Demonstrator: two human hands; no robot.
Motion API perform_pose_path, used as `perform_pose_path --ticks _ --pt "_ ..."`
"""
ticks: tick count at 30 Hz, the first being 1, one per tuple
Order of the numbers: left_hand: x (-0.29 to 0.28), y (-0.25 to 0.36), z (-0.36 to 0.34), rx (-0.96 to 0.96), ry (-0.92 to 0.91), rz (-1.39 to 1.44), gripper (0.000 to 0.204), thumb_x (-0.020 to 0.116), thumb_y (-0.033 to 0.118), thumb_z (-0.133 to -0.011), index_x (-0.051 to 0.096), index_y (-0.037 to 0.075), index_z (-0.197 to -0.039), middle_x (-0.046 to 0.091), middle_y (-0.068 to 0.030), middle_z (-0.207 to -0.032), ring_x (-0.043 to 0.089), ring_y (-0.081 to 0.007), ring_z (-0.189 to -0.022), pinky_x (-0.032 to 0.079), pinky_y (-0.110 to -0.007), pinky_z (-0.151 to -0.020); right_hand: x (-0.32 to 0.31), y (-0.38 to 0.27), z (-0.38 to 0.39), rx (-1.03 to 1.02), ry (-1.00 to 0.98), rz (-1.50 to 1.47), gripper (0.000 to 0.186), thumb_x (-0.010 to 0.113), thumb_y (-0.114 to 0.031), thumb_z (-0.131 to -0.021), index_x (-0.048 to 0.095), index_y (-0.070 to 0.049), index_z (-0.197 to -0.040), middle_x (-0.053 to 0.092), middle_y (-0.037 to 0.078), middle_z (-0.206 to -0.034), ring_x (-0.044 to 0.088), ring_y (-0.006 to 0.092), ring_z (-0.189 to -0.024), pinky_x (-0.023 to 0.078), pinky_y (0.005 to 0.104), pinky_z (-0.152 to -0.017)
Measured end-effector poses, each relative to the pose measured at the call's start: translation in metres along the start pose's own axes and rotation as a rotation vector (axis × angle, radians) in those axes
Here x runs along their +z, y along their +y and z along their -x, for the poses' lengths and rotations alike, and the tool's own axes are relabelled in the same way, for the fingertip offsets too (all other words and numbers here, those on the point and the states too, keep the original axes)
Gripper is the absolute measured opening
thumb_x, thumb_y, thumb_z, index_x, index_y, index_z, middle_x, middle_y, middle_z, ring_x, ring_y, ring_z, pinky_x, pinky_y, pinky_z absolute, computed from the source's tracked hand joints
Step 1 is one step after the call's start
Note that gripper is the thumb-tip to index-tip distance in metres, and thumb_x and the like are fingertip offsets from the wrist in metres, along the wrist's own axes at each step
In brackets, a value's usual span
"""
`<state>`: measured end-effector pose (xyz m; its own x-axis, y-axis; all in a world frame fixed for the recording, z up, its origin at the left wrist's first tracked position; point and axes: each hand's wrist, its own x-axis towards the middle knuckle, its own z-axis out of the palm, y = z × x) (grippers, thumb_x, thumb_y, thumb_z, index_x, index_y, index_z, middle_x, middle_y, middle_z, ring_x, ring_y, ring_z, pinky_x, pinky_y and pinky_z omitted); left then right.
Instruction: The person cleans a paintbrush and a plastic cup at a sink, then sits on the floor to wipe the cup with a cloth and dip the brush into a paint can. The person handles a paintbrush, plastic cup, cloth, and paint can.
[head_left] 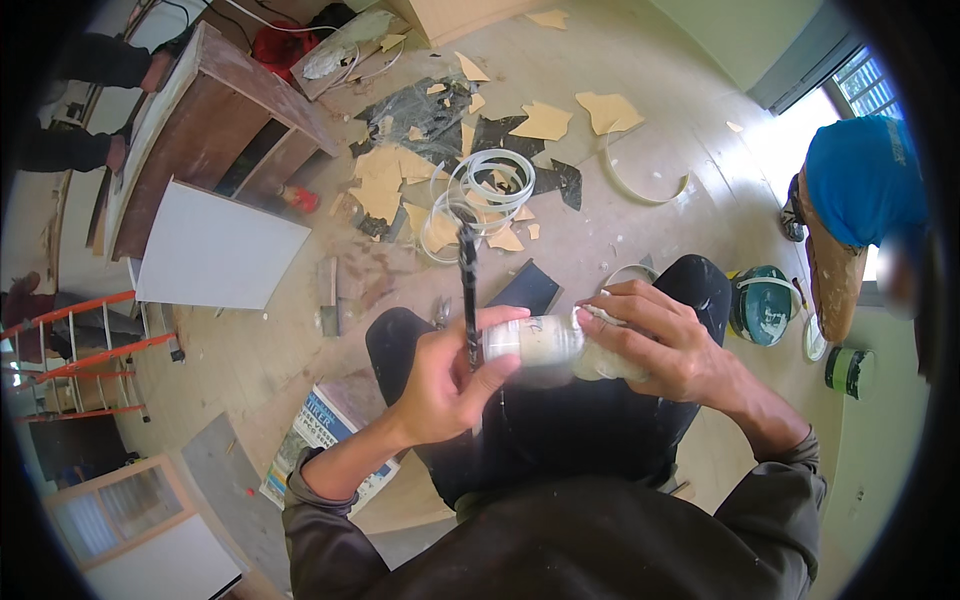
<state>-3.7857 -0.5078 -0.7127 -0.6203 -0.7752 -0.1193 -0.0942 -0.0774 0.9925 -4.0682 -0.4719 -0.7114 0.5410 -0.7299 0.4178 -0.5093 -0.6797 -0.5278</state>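
Above my lap, my left hand grips a short, pale, see-through cylinder lying on its side, perhaps a small container. The fingers are behind it and the thumb in front. At its other end, my right hand is closed round a crumpled whitish cloth or wad, which touches the cylinder. A thin dark, twisted rod or cord stands upright by my left hand; whether I hold it is unclear. Some blur hides the cylinder's lower edge.
Coiled white edging strip lies among torn yellowish sheets on the floor. A teal paint bucket stands right, near a person in a blue shirt. Newspaper, a wooden cabinet and an orange ladder are left.
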Motion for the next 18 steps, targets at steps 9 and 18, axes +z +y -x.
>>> perform_pose_path --ticks 9,18 --pt "-0.001 0.004 -0.001 0.636 -0.06 -0.573 0.05 0.08 0.015 -0.087 0.061 -0.003 -0.129 0.069 -0.0215 -0.109 0.071 -0.0259 -0.087 0.057 -0.029 -0.067 -0.008 -0.013 0.004 0.431 -0.018 -0.64 0.032 0.075 0.001 -0.08 0.07 0.002 -0.112 0.071 0.011 -0.091 0.07 0.0188 -0.084 0.055 0.0322 -0.072" --pt "0.003 -0.019 0.005 0.0 0.062 0.001 0.036 0.064 0.015 -0.1 0.058 -0.002 -0.131 0.066 -0.0021 -0.089 0.053 -0.0041 -0.064 0.043 -0.021 -0.058 -0.03 -0.011 -0.013 0.382 -0.159 -0.403 0.087 0.086 -0.032 -0.079 0.043 -0.002 -0.147 0.051 0.022 -0.143 0.064 0.0313 -0.113 0.056 0.0401 -0.089"
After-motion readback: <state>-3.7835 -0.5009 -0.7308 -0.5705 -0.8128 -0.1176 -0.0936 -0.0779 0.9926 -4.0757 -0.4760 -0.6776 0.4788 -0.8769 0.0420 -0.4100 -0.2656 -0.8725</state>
